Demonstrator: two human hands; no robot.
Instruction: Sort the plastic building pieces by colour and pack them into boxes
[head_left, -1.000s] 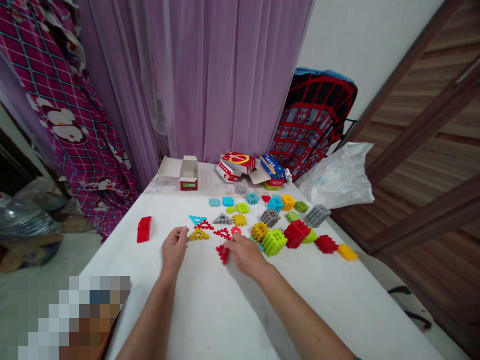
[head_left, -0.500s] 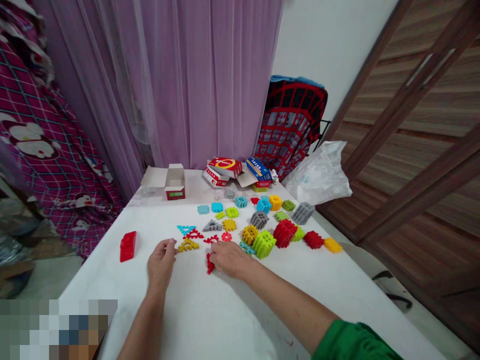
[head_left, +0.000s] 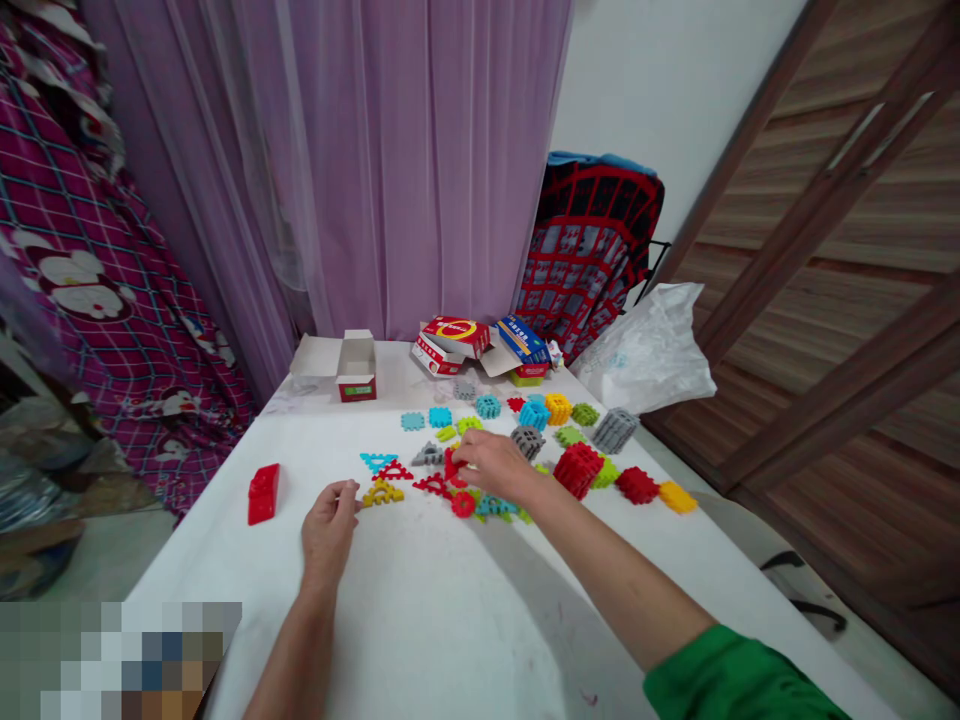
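Note:
At the left of the play pieces, my left hand (head_left: pixel 330 520) has its fingers curled together at the near corner of a yellow triangular building piece (head_left: pixel 383 493). My right hand (head_left: pixel 491 462) pinches a red toothed building piece (head_left: pixel 453 466) above the middle of the table; the fingers partly cover it. Close below it lie a red triangular piece (head_left: pixel 433 485), a red round piece (head_left: pixel 463 504) and a teal triangular piece (head_left: pixel 496 505). Beside the yellow one are a blue triangle (head_left: pixel 378 462) and another red triangle (head_left: pixel 392 470). A grey triangle (head_left: pixel 428 455) sits further back.
Stacked toothed squares spread to the right, including a red stack (head_left: pixel 578 471) and a grey stack (head_left: pixel 615 430). An open carton (head_left: pixel 357 385), red boxes (head_left: pixel 454 337) and a plastic bag (head_left: pixel 649 350) stand at the back. A red plastic object (head_left: pixel 263 494) lies at left.
My right hand has moved up and away from the table's near side with a red piece, toward the grey triangle. My left hand stays at the yellow triangle. The view has shifted slightly.

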